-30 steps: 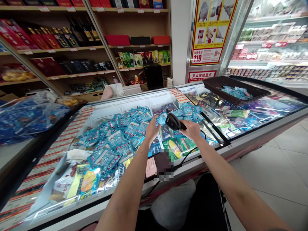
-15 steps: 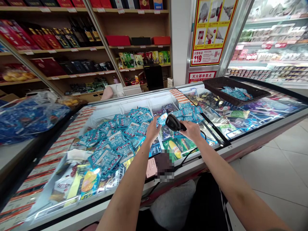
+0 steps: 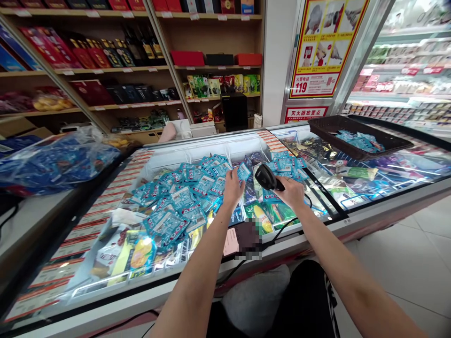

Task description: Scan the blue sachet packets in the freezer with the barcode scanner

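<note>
My left hand (image 3: pixel 234 188) pinches a small blue packet (image 3: pixel 244 172) at its fingertips, above the freezer chest. My right hand (image 3: pixel 292 192) grips a black barcode scanner (image 3: pixel 266 177) by its handle. The scanner's head points left, close beside the packet but apart from it. A heap of similar blue packets (image 3: pixel 183 197) spreads over the glass to the left of my left hand. More blue packets (image 3: pixel 283 163) lie beyond the scanner on the right.
A dark brown tray (image 3: pixel 327 129) with some blue packets rests on the freezer's right part. A phone-like object (image 3: pixel 231 241), partly pixelated, lies on the near rim beside the scanner's cable (image 3: pixel 282 230). A plastic bag of blue packs (image 3: pixel 59 162) sits at left. Stocked shelves (image 3: pixel 218 68) stand behind.
The packet and the scanner have moved slightly apart; the packet's face has turned. The whole view has shifted a little, so the scene sits further right.
</note>
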Motion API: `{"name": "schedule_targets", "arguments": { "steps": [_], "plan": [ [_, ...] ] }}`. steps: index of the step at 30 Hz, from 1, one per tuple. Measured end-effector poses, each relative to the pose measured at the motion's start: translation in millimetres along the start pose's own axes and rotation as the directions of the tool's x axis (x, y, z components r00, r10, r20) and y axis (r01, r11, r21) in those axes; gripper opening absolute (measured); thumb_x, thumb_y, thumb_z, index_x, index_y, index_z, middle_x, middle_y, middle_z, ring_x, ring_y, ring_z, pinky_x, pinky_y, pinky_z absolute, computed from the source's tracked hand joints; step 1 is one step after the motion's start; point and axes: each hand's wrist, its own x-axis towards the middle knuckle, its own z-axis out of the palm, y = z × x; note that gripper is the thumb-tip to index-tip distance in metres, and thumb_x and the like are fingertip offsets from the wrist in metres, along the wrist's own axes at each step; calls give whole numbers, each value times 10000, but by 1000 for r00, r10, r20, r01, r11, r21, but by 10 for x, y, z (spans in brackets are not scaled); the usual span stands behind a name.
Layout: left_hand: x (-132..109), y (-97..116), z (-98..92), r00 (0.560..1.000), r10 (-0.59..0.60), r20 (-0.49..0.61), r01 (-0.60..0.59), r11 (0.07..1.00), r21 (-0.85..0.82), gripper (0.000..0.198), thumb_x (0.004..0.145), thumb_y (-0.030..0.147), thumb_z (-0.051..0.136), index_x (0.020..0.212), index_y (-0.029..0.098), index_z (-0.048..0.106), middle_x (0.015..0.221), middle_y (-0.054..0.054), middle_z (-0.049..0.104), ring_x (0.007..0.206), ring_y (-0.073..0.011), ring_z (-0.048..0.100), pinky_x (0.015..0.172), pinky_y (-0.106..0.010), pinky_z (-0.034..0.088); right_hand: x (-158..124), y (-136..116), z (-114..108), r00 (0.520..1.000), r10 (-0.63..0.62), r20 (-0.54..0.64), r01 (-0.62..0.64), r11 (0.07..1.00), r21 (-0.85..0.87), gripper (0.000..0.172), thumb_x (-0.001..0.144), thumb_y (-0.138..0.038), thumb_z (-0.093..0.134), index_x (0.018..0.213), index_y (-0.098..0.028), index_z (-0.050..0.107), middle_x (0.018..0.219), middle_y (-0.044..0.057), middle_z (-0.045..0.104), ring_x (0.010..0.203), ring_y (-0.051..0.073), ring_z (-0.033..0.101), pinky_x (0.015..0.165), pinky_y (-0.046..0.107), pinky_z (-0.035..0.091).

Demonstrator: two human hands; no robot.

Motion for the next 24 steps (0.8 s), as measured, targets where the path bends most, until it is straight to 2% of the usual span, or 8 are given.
{"name": "schedule_targets", "arguments": {
  "steps": [4,9,13,19,22,24],
  "plan": [
    [-24,59,-31,998,-9,-61,19,987,162,603,821,298,499,1360,112,303,1264,-193,423,1214,-300,396,987,-428,357,-8,-15,-13,1000,2,-6,-2,1000,-12,336,804,-420,581,1083,-242,639,869,28,684,770,169,619,648,249,355],
    [-20,98,-119,993,-119,7,111,942,317,636,833,392,491,1397,178,288,1230,-166,492,1137,-326,455,940,-465,355,1,-25,-34,1000,18,-12,-18,999,-31,325,798,-416,593,1076,-255,639,869,26,685,785,178,618,641,253,339],
    [-1,32,-205,990,-128,58,93,906,413,510,854,425,447,1336,259,415,1240,-139,505,1141,-323,453,945,-469,338,22,11,-23,999,51,-14,-52,998,-40,338,793,-419,594,1083,-249,636,874,32,687,772,185,616,631,259,326],
    [5,-79,-324,988,-146,53,101,862,497,380,876,324,406,1228,262,535,1323,-104,473,1196,-302,415,1002,-480,290,43,69,-28,987,157,-20,-158,986,-55,350,805,-438,579,1100,-254,624,892,33,685,791,191,611,630,269,315],
    [2,-51,-364,992,-125,33,92,861,501,379,868,224,385,1209,257,547,1315,-96,483,1193,-291,425,1005,-473,291,54,70,-44,979,202,-26,-203,977,-63,355,804,-445,581,1098,-250,624,881,36,686,797,194,608,625,271,311],
    [11,4,-352,993,-100,57,63,883,465,382,866,196,373,1196,256,555,1274,-91,516,1164,-278,457,986,-449,322,60,66,-52,976,216,-30,-217,974,-65,351,796,-432,594,1093,-246,626,873,39,686,796,198,608,623,273,311]
  ]
}}
